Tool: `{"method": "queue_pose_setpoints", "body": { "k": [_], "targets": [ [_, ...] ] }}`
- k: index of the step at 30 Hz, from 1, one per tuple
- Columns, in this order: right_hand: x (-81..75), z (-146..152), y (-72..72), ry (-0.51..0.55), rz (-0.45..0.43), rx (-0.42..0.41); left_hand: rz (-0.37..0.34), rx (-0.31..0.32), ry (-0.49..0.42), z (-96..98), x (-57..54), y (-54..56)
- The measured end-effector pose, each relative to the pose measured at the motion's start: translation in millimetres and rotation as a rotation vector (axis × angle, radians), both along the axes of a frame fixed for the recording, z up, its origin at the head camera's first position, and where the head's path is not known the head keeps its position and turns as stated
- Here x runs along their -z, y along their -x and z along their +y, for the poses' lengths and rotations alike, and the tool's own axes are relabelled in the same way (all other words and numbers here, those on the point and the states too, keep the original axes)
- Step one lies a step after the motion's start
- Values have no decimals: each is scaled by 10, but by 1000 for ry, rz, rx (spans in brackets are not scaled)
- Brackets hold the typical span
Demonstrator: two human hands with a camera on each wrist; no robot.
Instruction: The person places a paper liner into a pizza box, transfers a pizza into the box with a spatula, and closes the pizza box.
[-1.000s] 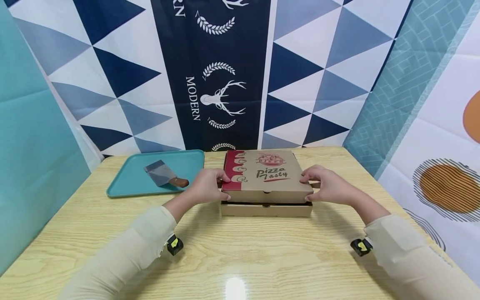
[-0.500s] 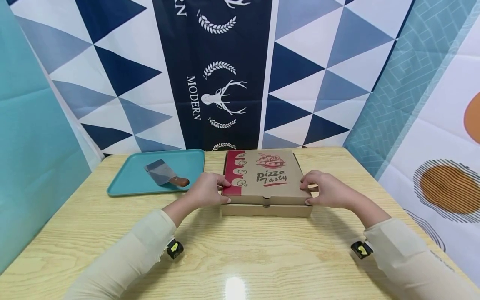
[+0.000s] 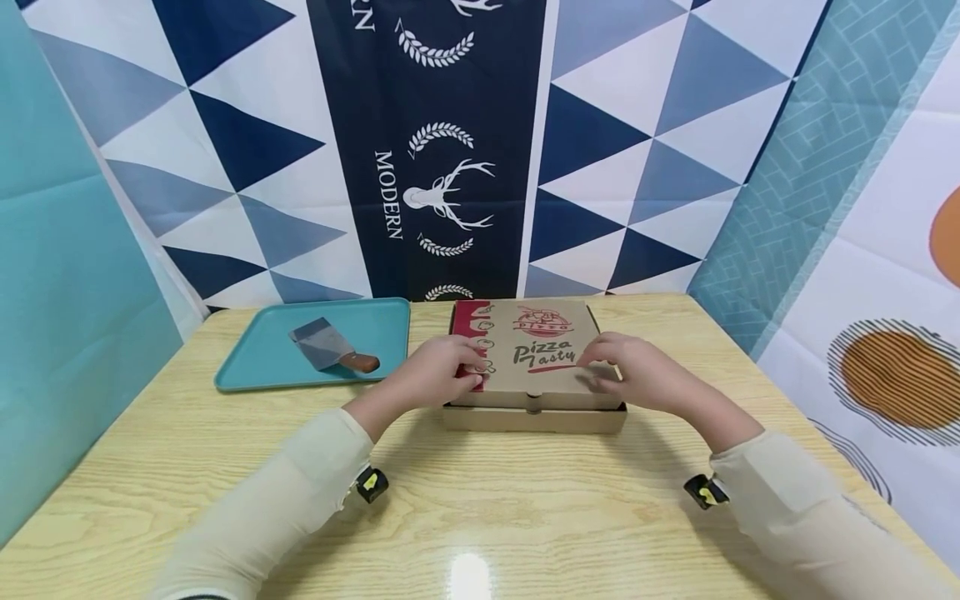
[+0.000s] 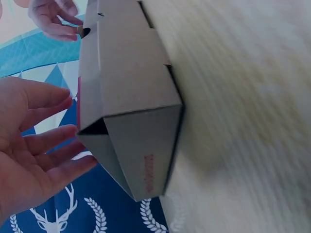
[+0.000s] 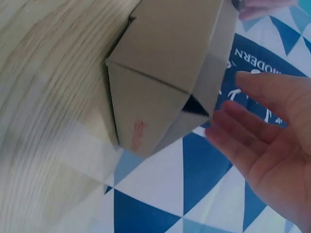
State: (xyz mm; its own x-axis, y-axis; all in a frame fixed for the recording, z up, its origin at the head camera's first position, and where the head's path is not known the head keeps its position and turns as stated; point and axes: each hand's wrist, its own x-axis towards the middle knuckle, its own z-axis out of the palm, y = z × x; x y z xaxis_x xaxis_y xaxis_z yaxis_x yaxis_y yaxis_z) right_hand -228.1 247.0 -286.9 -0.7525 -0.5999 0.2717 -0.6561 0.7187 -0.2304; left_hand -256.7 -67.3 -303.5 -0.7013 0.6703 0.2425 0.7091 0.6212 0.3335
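Observation:
A brown cardboard pizza box with a red strip and "Pizza Tasty" printing sits on the wooden table. Its lid is down over the base, whose front wall shows below the lid. My left hand is over the lid's front left part, fingers loosely bent and holding nothing. Over the front right part is my right hand, also relaxed around nothing. In the left wrist view a dark gap shows at the near corner of the box. The right wrist view shows a similar gap beside the fingers.
Left of the box lies a teal tray. On it rests a pizza server with a flat metal blade and wooden handle. Patterned cloth hangs behind the wooden table.
The lid's front came down onto the base. Both hands then let go of its sides and moved up and inward over the lid. Tray and pizza server stayed put.

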Motion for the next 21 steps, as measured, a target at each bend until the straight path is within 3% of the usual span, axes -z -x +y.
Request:
{"method": "queue_pose_setpoints", "body": {
  "k": [9, 21],
  "targets": [
    [29, -105, 32, -64, -47, -4, 7, 48, 78, 154, 13, -12],
    [93, -110, 52, -84, -83, 16, 56, 32, 99, 194, 103, -43]
  ]
}}
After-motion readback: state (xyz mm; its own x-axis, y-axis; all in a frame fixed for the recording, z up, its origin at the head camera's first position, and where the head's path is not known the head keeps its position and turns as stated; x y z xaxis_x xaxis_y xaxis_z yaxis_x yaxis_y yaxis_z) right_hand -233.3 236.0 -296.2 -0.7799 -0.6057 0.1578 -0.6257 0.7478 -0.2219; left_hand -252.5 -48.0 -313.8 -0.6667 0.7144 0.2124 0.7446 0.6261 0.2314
